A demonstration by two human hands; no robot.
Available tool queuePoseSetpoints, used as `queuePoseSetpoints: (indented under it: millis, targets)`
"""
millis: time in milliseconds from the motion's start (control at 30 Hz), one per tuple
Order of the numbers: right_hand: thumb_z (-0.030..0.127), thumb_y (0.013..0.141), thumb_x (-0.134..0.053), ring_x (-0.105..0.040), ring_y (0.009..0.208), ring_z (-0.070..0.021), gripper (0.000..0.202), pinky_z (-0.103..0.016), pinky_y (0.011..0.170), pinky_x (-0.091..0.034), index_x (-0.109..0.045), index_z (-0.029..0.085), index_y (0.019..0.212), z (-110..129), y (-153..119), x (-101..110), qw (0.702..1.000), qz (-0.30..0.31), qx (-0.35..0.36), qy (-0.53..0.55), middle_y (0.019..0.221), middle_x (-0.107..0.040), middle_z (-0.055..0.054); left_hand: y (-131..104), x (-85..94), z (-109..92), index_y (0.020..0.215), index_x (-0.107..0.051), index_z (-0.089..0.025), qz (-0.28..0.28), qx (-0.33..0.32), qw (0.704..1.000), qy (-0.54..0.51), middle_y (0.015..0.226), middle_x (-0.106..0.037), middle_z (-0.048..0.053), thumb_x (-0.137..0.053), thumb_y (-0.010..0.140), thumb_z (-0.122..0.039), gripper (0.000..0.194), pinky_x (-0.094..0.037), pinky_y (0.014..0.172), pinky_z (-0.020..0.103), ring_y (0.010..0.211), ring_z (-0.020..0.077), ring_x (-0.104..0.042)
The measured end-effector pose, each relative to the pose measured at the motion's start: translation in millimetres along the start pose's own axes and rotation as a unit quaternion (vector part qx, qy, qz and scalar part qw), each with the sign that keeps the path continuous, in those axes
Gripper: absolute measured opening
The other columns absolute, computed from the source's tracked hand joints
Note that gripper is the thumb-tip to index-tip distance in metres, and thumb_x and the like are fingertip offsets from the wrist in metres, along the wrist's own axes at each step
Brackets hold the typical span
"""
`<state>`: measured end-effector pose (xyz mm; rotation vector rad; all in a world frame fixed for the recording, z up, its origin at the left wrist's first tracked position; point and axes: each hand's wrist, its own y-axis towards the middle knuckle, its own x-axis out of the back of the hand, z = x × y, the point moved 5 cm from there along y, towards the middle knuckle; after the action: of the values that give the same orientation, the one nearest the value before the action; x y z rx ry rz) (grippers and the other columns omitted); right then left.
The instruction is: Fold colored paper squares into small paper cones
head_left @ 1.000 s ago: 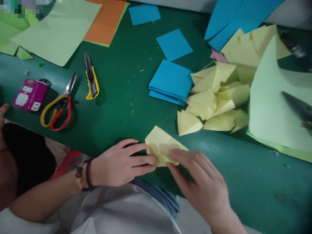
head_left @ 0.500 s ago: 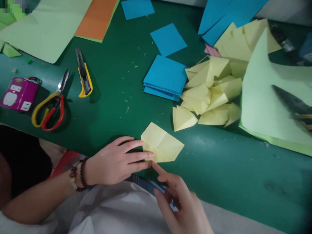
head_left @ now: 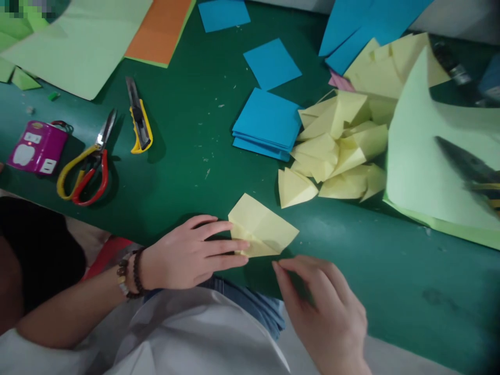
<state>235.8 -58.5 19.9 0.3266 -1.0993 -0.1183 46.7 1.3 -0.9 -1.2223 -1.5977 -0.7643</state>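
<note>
A folded yellow paper [head_left: 265, 226] lies on the green table near its front edge. My left hand [head_left: 187, 255], with bracelets at the wrist, rests flat with its fingers spread on the paper's left part. To the lower right of the paper is my right hand [head_left: 324, 302], its thumb and index fingertips together in a pinch just off the paper's lower edge. Whether anything is between those fingertips cannot be made out.
Folded yellow pieces [head_left: 336, 146] are heaped beside stacked blue squares [head_left: 267, 122]. Scissors [head_left: 91, 161], a yellow cutter [head_left: 139, 120] and a purple box [head_left: 39, 148] lie left. Pale green sheets [head_left: 422, 156] are at right, under a dark-bladed tool [head_left: 464, 161].
My right hand has moved right, away from my left fingertips, and its pointing index finger has come together with the thumb. The paper's lower fold looks flatter. The view has shifted slightly.
</note>
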Motion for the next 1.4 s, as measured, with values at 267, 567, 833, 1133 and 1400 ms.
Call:
queuePoseSetpoints:
  millis: [267,567,833,1133,1400]
  targets:
    - [0.014,0.09,-0.055,-0.05,0.059,-0.014,0.018,-0.03,0.057,-0.04,-0.058,0.02,0.073,23,9,-28,0.996,0.049,0.07,-0.005,0.062,-0.057,0.0,1,2.6,1,0.147,-0.034,-0.021,-0.031,0.023,0.998,-0.043,0.14,-0.055,0.0,-0.052,0.088,-0.016,0.062,-0.028,0.111,0.039,0.135,0.0212,-0.037]
    - [0.011,0.088,-0.058,-0.056,0.063,-0.0135,0.012,-0.029,0.06,-0.045,-0.062,0.02,0.081,38,5,-32,0.986,0.077,0.091,0.118,0.068,-0.062,0.0,1,1.9,1,0.145,-0.037,-0.021,-0.041,0.023,0.998,-0.04,0.139,-0.056,-0.001,-0.049,0.09,-0.018,0.057,-0.028,0.112,0.038,0.135,0.0206,-0.037]
    - [0.006,0.081,-0.065,-0.065,0.097,-0.0261,0.033,-0.04,0.08,-0.052,-0.064,0.02,0.11,-32,20,-2,0.985,0.025,0.156,-0.066,0.123,-0.063,-0.016,-4,2.6,2,0.129,-0.057,-0.025,-0.044,-0.017,0.999,-0.006,0.147,-0.048,-0.006,-0.047,0.094,-0.024,0.037,-0.029,0.112,0.043,0.137,0.0252,-0.035]
    - [0.009,0.089,-0.058,-0.062,0.111,-0.0243,0.021,-0.039,0.085,-0.05,-0.069,0.021,0.102,-12,12,-2,0.961,0.086,0.262,-0.027,0.11,-0.073,-0.006,-1,5.5,-2,0.126,-0.059,-0.029,-0.081,0.039,0.996,0.021,0.142,-0.052,-0.001,-0.053,0.093,-0.032,0.034,-0.027,0.115,0.051,0.139,0.0282,-0.036]
    - [0.012,0.095,-0.048,-0.062,0.106,-0.0186,0.025,-0.035,0.091,-0.048,-0.069,0.021,0.103,-6,8,-7,0.959,0.136,0.25,0.022,0.101,-0.074,-0.003,3,-1.1,-11,0.124,-0.061,-0.013,-0.092,0.01,0.994,0.053,0.137,-0.057,0.005,-0.049,0.096,-0.031,0.035,-0.03,0.118,0.038,0.133,0.0224,-0.043]
